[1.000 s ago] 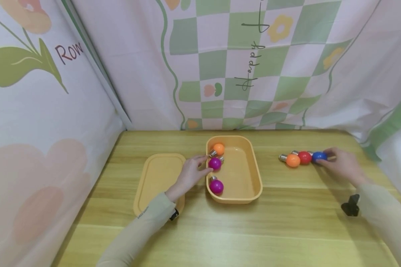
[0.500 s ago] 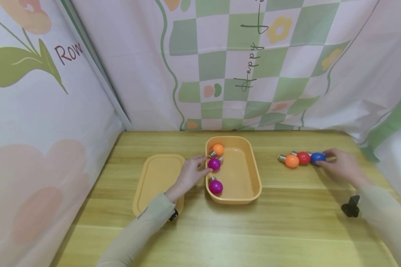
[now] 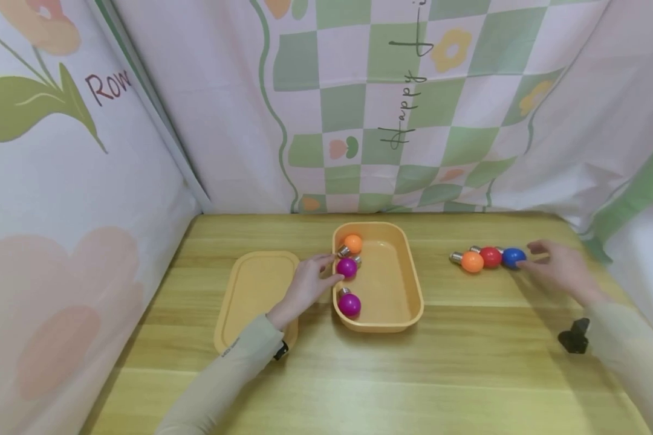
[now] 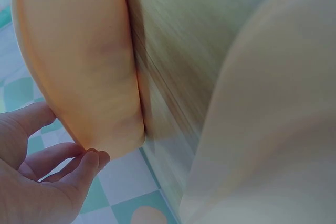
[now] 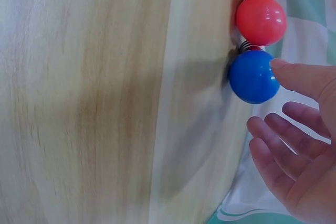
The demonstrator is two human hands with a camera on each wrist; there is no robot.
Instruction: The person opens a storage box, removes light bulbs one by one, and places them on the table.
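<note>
My left hand (image 3: 305, 287) rests at the left rim of a yellow plastic box (image 3: 386, 284), thumb and fingertips spread along the edge. The left wrist view shows those fingertips against the box wall (image 4: 100, 66). Inside, along the left side, lie an orange bulb (image 3: 352, 244) and two purple bulbs (image 3: 350, 305). On the right, my right hand (image 3: 563, 272) is beside a blue bulb (image 3: 514, 258), thumb tip right at it and the other fingers apart from it. A red bulb (image 3: 490, 258) and an orange bulb (image 3: 472, 261) adjoin the blue one in a row.
A flat yellow lid (image 3: 256, 290) lies on the wooden table (image 3: 381, 374) left of the box, partly under the left forearm. Behind the table hangs a green-and-white checked curtain (image 3: 343, 109); another patterned curtain (image 3: 87, 199) borders the left side.
The right fingers have drawn slightly back from the blue bulb, leaving a gap. The left hand stays at the box rim, and the head view has shifted a little.
</note>
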